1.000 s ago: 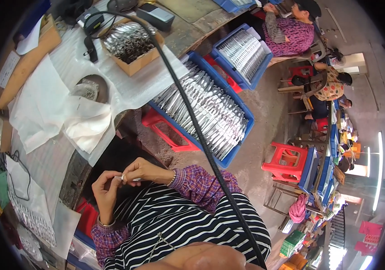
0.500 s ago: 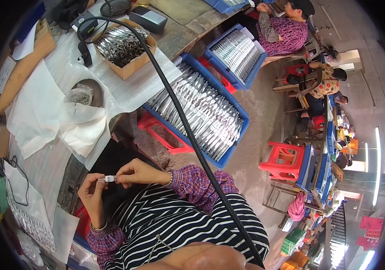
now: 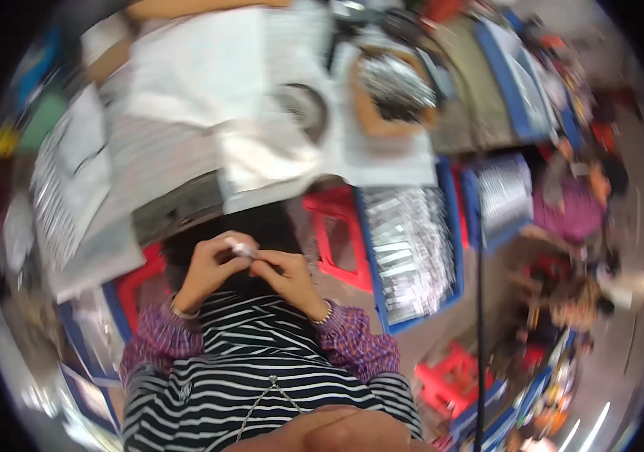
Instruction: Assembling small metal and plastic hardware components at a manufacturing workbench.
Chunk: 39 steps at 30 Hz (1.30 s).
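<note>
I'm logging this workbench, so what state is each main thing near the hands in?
Left hand: pinching the small piece
Right hand: fingertips at the piece's end, grip unclear
Small piece: held, details blurred
Large blue tub: open, full of silvery pieces
Cardboard box: open, filled
Round dish: open, contents blurred
Red stool beside tub: upright, partly hidden

A red stool (image 3: pixel 442 382) (blurred) stands on greyish floor (image 3: pixel 499 282); tube lights (image 3: pixel 599 423) glow.
</note>
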Available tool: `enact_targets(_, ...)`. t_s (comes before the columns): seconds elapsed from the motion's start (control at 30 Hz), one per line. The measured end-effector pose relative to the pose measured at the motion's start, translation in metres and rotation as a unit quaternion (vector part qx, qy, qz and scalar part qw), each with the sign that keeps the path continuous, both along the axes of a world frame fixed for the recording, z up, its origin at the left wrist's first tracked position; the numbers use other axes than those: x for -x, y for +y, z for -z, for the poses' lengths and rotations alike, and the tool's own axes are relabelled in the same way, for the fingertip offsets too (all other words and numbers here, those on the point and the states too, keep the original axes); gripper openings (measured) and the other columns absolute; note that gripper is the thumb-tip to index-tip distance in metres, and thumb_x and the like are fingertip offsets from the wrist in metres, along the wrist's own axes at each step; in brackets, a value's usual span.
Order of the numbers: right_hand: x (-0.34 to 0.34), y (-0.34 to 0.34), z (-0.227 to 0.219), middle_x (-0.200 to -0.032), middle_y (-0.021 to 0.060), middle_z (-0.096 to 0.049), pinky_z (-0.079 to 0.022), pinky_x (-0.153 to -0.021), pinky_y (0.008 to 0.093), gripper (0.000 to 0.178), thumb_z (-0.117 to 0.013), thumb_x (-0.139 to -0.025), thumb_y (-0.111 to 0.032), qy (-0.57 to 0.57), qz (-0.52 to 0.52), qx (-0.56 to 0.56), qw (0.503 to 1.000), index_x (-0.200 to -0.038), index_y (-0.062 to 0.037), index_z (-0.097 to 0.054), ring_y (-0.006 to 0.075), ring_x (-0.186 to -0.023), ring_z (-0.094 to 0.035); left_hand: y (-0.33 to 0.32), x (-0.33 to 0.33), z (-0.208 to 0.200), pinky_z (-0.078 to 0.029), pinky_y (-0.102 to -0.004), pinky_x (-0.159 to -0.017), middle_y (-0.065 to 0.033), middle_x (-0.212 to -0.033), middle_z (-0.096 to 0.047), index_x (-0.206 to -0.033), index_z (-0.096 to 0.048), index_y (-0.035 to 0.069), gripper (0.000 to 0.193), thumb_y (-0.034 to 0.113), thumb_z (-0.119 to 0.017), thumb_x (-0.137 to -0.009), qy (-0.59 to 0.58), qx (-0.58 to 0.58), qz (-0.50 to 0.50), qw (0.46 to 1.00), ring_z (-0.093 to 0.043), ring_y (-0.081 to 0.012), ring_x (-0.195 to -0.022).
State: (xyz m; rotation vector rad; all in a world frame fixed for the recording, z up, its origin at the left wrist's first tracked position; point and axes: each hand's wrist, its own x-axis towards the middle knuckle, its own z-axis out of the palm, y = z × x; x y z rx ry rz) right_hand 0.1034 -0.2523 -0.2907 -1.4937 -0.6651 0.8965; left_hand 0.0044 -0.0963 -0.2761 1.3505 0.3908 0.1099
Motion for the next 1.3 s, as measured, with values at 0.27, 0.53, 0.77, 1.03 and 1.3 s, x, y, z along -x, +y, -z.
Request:
enact_targets(0.27, 0.015, -0.006, 0.023, -0.099, 0.0081, -0.066, -0.045, -0.081, 0.0211, 0.022, -0.056, -0.092, -0.006, 0.035, -0.105, 0.05, 0.993, -0.111, 0.0042, -0.062, 0.0125, -0.093, -0.06, 0.058, 0.053, -0.032, -0.049, -0.0257, -0.072, -0.006, -0.091, -0.065, -0.104, -0.063, -0.002, 0.021, 0.01, -0.061, -0.088, -0.001, 0.059, -0.069, 0.996, -0.061, -0.0112, -0.079)
enact_targets(0.53, 0.012, -0.009, 0.025, -0.096, 0.0087, -0.067, -0.047, -0.08, 0.0214, 0.022, -0.058, -0.091, -0.007, 0.027, -0.144, 0.08, 0.986, -0.109, 0.0046, -0.063, 0.0129, -0.089, -0.062, 0.142, 0.14, -0.039, -0.047, -0.0218, -0.062, 0.0002, -0.079, -0.06, -0.106, -0.06, 0.01, 0.026, 0.01, -0.065, -0.08, 0.083, -0.312, -0.295, 0.899, -0.056, -0.0058, -0.074)
enact_targets(0.77, 0.013, 0.001, 0.021, -0.091, 0.0098, -0.068, -0.048, -0.078, 0.0228, 0.02, -0.06, -0.09, -0.009, -0.072, -0.173, 0.095, 0.978, -0.105, 0.0036, -0.065, 0.0132, -0.086, -0.064, 0.237, 0.217, -0.028, -0.051, -0.0278, -0.082, -0.0087, -0.095, -0.063, -0.102, -0.061, -0.001, 0.026, -0.002, -0.06, -0.076, 0.117, -0.517, -0.349, 0.773, -0.062, -0.016, -0.09)
enact_targets(1.03, 0.021, -0.001, 0.022, -0.091, 0.0102, -0.069, -0.049, -0.077, 0.0233, 0.02, -0.061, -0.089, -0.008, -0.082, -0.174, 0.097, 0.976, -0.104, 0.0034, -0.065, 0.013, -0.085, -0.065, 0.258, 0.225, -0.011, -0.048, -0.0371, -0.079, -0.0116, -0.091, -0.061, -0.092, -0.063, 0.003, 0.023, 0.004, -0.061, -0.07, 0.112, -0.601, -0.325, 0.721, -0.059, -0.0292, -0.089)
enact_targets(1.3, 0.013, -0.005, 0.022, -0.089, 0.0099, -0.069, -0.049, -0.069, 0.0242, 0.019, -0.064, -0.086, -0.011, -0.131, -0.188, 0.133, 0.964, -0.101, -0.0005, -0.067, 0.0116, -0.079, -0.065, 0.23, 0.196, -0.032, -0.048, -0.0286, -0.079, -0.0086, -0.094, -0.064, -0.095, -0.064, 0.001, 0.018, 0.0, -0.063, -0.077, 0.1, -0.561, -0.36, 0.739, -0.062, -0.0197, -0.089)
